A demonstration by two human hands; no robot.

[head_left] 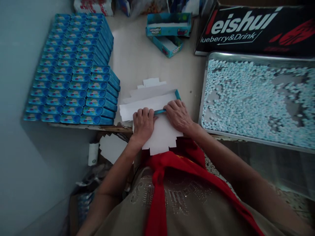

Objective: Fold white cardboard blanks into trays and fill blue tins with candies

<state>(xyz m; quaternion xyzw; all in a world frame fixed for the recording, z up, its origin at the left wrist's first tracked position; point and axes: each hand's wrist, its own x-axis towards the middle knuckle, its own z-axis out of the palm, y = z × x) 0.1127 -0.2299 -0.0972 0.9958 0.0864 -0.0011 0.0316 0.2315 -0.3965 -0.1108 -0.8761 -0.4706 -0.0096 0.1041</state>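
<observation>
A partly folded cardboard box (150, 102), white inside and blue outside, lies in front of me at the table's near edge. My left hand (144, 124) grips its near wall with bent fingers, thumb toward the blue strip. At the right end, my right hand (178, 114) has its fingers curled over the same wall, close to a raised blue corner. Under the hands, flat white cardboard blanks (159, 139) with notched edges stick out past the table toward my red apron. Both palms are hidden from view.
Blue candy boxes (73, 72) stand stacked at left. Two open blue trays (168, 29) lie at the back. A metal tray (204, 95) of pale blue candies and a black carton (246, 29) occupy the right. More white blanks (113, 147) sit below the table edge.
</observation>
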